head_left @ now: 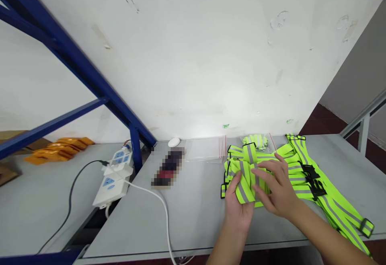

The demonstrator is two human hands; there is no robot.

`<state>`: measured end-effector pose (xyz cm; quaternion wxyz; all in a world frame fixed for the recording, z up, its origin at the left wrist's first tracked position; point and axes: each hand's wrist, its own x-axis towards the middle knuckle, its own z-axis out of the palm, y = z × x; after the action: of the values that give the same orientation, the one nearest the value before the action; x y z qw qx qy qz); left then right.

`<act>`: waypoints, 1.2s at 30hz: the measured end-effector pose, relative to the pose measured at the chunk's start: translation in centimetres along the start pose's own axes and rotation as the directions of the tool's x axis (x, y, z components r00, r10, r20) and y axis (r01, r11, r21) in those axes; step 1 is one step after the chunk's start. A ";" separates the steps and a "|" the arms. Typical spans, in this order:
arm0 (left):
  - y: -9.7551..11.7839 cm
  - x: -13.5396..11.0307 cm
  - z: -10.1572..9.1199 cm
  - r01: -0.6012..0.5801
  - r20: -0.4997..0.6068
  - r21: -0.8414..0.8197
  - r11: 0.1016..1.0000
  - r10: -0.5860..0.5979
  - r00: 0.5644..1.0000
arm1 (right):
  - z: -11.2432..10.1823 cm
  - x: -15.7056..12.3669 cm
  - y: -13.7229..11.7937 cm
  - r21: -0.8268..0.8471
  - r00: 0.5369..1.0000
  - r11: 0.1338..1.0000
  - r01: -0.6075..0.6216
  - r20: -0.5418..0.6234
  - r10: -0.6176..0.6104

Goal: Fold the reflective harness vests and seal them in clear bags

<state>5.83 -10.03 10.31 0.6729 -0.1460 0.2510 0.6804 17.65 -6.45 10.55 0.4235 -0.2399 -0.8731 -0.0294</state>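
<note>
A folded bundle of neon-yellow straps with grey reflective stripes (245, 176) lies on the grey table (193, 212). My left hand (238, 206) grips the bundle's near end from below, thumb on top. My right hand (276, 188) rests on the bundle from the right, fingers spread flat over the straps. More of the same straps with black buckles (313, 180) trail off to the right across the table.
Clear zip bags (208, 148) lie against the wall behind the bundle. A blurred dark object (168, 167) and a small white disc (174, 141) sit left of them. White power strips (113, 176) with cables lie by a blue rack post (136, 148). Orange items (60, 148) rest far left.
</note>
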 end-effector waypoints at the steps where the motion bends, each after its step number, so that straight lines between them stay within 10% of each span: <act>1: 0.1 -0.1 0.1 0.013 -0.012 0.005 1.000 -0.013 1.000 | 0.0 -0.4 0.1 -0.050 0.998 0.999 0.014 0.058 -0.011; 5: 0.4 -0.5 -0.5 0.035 -0.020 0.049 0.998 -0.034 0.999 | 0.4 -1.7 0.6 -0.136 0.951 0.979 0.152 0.289 -0.107; 12: 2.0 0.0 -2.3 0.040 0.383 0.046 0.998 -0.055 0.922 | 0.1 -0.8 1.6 -0.017 0.949 0.966 0.259 0.190 -0.251; 20: 3.0 2.5 -3.1 0.140 0.359 0.183 0.973 -0.198 0.912 | 0.5 -0.5 1.9 0.126 0.900 0.933 0.336 0.250 -0.358; 26: 3.8 4.3 -1.9 0.157 0.222 0.213 0.964 -0.205 0.953 | 1.0 -0.9 3.4 0.307 0.949 0.946 -0.105 0.316 0.003; 36: 4.7 5.9 -0.2 0.084 0.411 0.254 0.963 -0.187 0.892 | 2.0 2.6 6.0 0.379 0.822 0.760 -0.528 0.454 0.344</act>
<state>0.88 -4.99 7.65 0.7700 0.0699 0.1619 0.6132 17.50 0.38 10.36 0.2989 -0.3258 -0.8310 0.3374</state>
